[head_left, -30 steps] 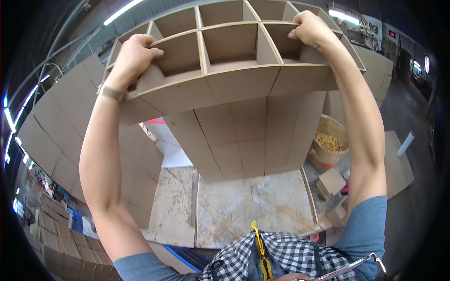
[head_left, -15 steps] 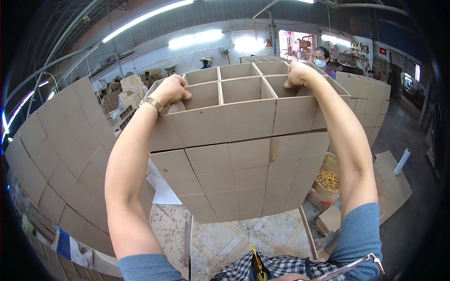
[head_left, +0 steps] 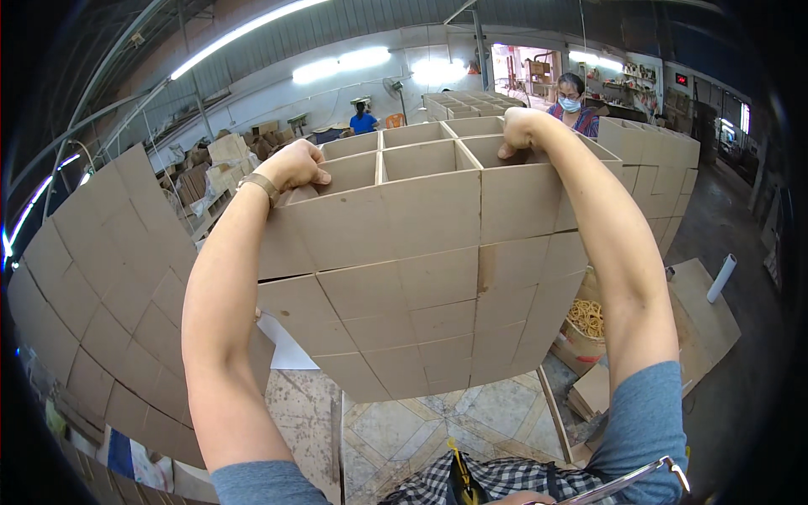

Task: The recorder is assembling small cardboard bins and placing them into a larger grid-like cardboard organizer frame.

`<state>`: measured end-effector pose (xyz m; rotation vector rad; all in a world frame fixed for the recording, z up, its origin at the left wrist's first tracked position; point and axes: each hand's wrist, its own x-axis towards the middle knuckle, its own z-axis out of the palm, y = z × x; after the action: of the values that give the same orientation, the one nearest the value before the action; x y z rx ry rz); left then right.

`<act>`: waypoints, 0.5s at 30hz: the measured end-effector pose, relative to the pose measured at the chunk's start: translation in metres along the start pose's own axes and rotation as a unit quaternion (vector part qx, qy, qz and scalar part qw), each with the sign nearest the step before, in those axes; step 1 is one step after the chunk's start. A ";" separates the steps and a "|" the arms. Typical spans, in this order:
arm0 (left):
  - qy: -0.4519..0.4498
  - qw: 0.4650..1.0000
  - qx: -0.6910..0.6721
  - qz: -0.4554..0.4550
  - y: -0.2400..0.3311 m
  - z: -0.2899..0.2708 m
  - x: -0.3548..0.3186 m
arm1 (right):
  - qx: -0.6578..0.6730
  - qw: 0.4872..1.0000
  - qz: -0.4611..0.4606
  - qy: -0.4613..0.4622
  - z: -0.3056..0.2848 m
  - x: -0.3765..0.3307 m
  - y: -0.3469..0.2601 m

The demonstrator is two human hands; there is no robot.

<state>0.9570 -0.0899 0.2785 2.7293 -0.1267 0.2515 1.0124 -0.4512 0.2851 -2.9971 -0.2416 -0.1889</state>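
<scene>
Left hand: the left hand (head_left: 296, 167) is curled over the top left edge of the cardboard divider grid (head_left: 421, 227), fingers hooked into a corner cell and clamped on the wall.
Right hand: the right hand (head_left: 520, 133) grips the top right edge of the same grid, fingers folded down into a cell.
Grid position: held up between both raised arms, on top of a stack of like grids (head_left: 421, 337) standing in front of the person.
Edges: the grid's lower front edge sits slightly askew over the stack, a thin gap showing at the left.
Left side: a tall wall of stacked grids (head_left: 93, 303) stands near the left arm.
Right side: a box of yellow rubber bands (head_left: 587, 320) beside the stack, flat cardboard sheets (head_left: 707, 307) on the floor beyond.
Below: tiled floor (head_left: 421, 421) shows between the stack and the person.
Behind: more stacked grids (head_left: 656, 160), a person in a mask (head_left: 572, 99) near them.
</scene>
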 end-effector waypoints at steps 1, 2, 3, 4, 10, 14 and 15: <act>-0.001 1.000 0.001 -0.006 -0.001 -0.001 0.000 | 0.003 1.000 -0.002 -0.001 0.002 0.001 -0.001; -0.001 1.000 -0.005 -0.004 -0.003 -0.002 0.000 | 0.004 1.000 -0.003 0.000 0.003 0.003 -0.002; -0.001 1.000 -0.012 0.000 -0.004 -0.003 0.001 | 0.004 1.000 -0.002 0.001 0.005 0.006 -0.002; 0.000 1.000 -0.019 0.003 -0.004 -0.004 0.000 | 0.003 1.000 -0.003 0.002 0.006 0.009 -0.003; -0.014 0.999 0.032 -0.018 0.011 -0.002 -0.005 | -0.057 0.998 -0.015 -0.015 -0.002 0.001 -0.002; -0.026 0.999 0.022 0.003 -0.005 -0.001 0.002 | -0.043 0.999 0.002 -0.018 -0.005 -0.015 -0.015; -0.031 0.999 0.017 -0.010 -0.004 -0.001 0.002 | -0.050 0.998 -0.001 -0.022 -0.006 -0.016 -0.015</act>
<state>0.9592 -0.0858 0.2782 2.7721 -0.1129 0.1650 0.9939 -0.4399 0.2903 -3.1036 -0.2481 -0.1408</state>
